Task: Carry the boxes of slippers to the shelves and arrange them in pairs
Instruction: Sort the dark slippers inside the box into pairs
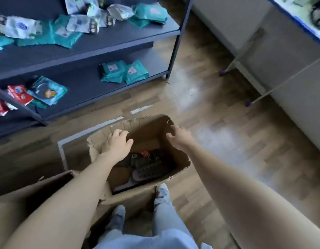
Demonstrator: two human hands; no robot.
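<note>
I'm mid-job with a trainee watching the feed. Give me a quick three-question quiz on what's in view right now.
1. True or false: the open cardboard box holds dark slippers.
2. Where do the teal packets lie? A) on the floor B) on the shelves C) in the box
3. Fill in: the left hand and right hand are at the box's rim, fingers ___.
Key: 1 true; 2 B; 3 open.

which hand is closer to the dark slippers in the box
Left. The left hand hangs over the box near the slippers; the right hand is at its far right rim.
</note>
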